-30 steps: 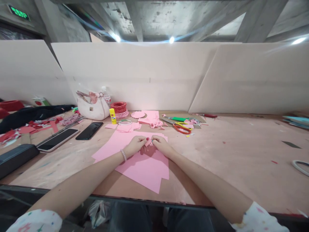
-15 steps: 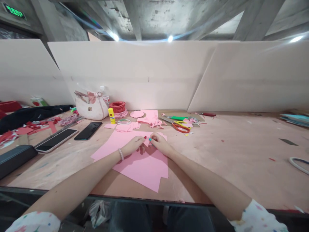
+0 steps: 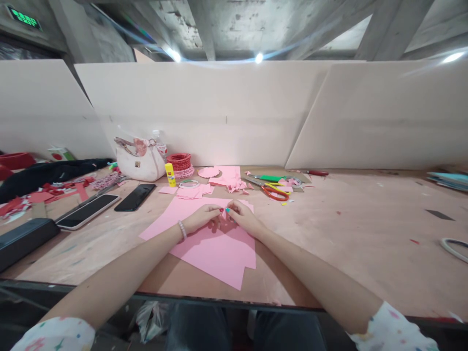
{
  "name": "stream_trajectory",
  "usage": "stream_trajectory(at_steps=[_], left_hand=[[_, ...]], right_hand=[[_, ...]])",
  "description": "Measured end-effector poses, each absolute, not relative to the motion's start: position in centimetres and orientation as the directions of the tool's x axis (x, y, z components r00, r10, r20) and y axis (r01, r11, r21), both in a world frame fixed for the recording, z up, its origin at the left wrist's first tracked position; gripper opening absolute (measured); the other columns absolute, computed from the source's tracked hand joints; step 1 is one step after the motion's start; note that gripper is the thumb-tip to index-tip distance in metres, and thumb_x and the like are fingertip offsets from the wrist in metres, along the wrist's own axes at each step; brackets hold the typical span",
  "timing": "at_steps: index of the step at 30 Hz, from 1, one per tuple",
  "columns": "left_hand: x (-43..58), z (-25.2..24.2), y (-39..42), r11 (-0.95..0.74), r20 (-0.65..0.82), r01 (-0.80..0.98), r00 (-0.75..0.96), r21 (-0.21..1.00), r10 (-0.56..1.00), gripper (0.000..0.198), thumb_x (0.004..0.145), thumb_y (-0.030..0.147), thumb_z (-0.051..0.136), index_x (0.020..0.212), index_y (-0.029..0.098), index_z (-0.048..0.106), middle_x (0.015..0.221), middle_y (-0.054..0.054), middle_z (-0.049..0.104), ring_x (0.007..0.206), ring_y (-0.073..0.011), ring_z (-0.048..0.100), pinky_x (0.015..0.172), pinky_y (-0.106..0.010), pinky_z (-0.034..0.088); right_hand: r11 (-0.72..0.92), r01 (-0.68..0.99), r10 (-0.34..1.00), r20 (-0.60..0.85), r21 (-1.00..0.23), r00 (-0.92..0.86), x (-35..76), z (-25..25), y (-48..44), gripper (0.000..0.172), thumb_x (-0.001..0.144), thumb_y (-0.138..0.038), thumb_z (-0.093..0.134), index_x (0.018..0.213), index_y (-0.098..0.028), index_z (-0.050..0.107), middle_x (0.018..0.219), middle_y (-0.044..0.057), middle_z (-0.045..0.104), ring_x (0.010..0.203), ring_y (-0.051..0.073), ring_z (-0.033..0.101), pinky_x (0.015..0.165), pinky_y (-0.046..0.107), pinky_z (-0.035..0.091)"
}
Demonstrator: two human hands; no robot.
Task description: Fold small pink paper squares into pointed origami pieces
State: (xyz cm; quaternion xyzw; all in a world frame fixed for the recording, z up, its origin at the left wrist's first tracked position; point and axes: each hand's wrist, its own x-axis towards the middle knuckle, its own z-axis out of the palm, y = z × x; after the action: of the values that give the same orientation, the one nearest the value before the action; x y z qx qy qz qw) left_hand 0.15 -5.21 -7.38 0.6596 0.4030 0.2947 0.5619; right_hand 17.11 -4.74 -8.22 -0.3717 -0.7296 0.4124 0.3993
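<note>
My left hand (image 3: 203, 218) and my right hand (image 3: 244, 217) meet over a stack of large pink paper sheets (image 3: 215, 248) in the middle of the wooden table (image 3: 347, 234). Both pinch a small folded pink paper piece (image 3: 224, 213) between thumbs and fingertips, just above the sheets. A bead bracelet sits on my left wrist. Most of the small piece is hidden by my fingers.
Behind my hands lie small pink squares (image 3: 192, 192), cut pink shapes (image 3: 228, 178), a tape ring (image 3: 189, 184), a yellow glue stick (image 3: 170, 175), red-handled scissors (image 3: 274, 192) and a green tool (image 3: 271, 179). To the left are two phones (image 3: 135, 197), a white handbag (image 3: 141, 161) and red scraps (image 3: 54, 190).
My two hands have drawn closer together on the small pink piece, fingertips now nearly touching. The view has shifted slightly; nothing else on the table has moved.
</note>
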Motion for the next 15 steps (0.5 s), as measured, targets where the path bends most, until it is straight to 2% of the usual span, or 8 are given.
stream_trajectory(at_steps=[3, 7, 11, 15], left_hand=[[0.1, -7.55, -5.05, -0.067, -0.03, 0.176, 0.496, 0.982, 0.868, 0.028, 0.076, 0.039, 0.048, 0.076, 0.011, 0.053, 0.06, -0.004, 0.061, 0.048, -0.0098, 0.056, 0.045, -0.018, 0.036], [0.11, -7.62, -4.96, -0.069, -0.021, 0.17, 0.479, 0.983, 0.878, 0.023, 0.075, 0.034, 0.048, 0.078, 0.012, 0.052, 0.062, -0.003, 0.061, 0.052, -0.0103, 0.058, 0.046, -0.017, 0.038], [0.08, -7.5, -4.97, -0.061, -0.04, 0.204, 0.457, 0.977, 0.889, 0.02, 0.075, 0.027, 0.044, 0.08, 0.011, 0.054, 0.058, -0.003, 0.06, 0.049, -0.0102, 0.056, 0.043, -0.017, 0.037], [0.03, -7.54, -4.91, -0.079, -0.038, 0.213, 0.496, 0.974, 0.868, 0.021, 0.07, 0.017, 0.039, 0.083, 0.011, 0.055, 0.063, -0.003, 0.06, 0.044, -0.0082, 0.054, 0.041, -0.016, 0.035]], right_hand=[[0.484, 0.3, 0.843, 0.346, -0.822, -0.411, 17.19, -7.8, -5.24, 0.016, 0.072, -0.031, 0.053, 0.077, -0.018, 0.045, 0.062, -0.004, 0.046, 0.054, 0.009, 0.042, 0.049, 0.021, 0.034], [0.511, 0.323, 0.827, 0.352, -0.797, -0.438, 17.23, -7.52, -5.61, 0.021, 0.071, -0.033, 0.056, 0.082, -0.018, 0.046, 0.064, -0.005, 0.045, 0.054, 0.009, 0.042, 0.05, 0.022, 0.035], [0.478, 0.301, 0.841, 0.332, -0.825, -0.426, 17.22, -7.94, -5.4, 0.018, 0.078, -0.032, 0.046, 0.089, -0.018, 0.048, 0.065, -0.003, 0.05, 0.056, 0.01, 0.046, 0.052, 0.022, 0.036], [0.434, 0.307, 0.862, 0.291, -0.847, -0.416, 17.33, -8.46, -5.03, 0.021, 0.082, -0.022, 0.033, 0.095, -0.019, 0.05, 0.06, -0.003, 0.051, 0.052, 0.01, 0.048, 0.05, 0.021, 0.037]])
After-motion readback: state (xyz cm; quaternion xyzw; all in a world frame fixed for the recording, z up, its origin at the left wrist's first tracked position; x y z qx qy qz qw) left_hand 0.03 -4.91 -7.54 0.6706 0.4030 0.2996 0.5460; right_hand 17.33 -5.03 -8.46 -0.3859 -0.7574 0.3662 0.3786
